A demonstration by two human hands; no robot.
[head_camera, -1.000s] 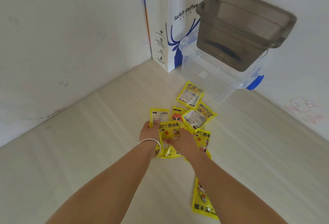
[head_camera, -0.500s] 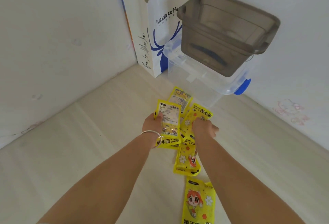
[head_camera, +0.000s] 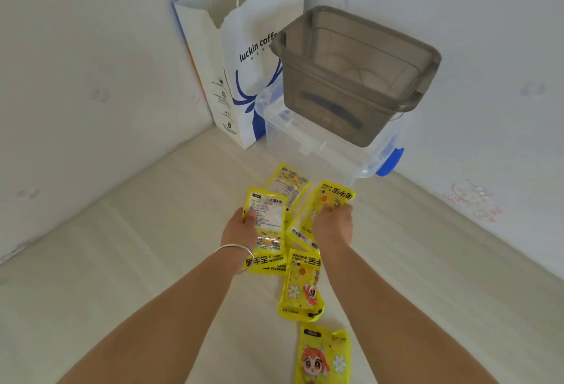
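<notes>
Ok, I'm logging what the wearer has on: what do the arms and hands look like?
Both forearms are bare, with no sleeves in view. The left hand and right hand wear no gloves. A thin silver bangle circles the left wrist.

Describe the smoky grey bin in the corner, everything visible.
The grey bin is a rectangular tub of translucent smoky plastic. It has no lid, a thick rim and a lip handle at each end. It stands upright on the lid of the clear storage box with the blue latch, in the corner of the walls, beside the white paper bag. Something pale lies inside, but it is unclear what.
</notes>
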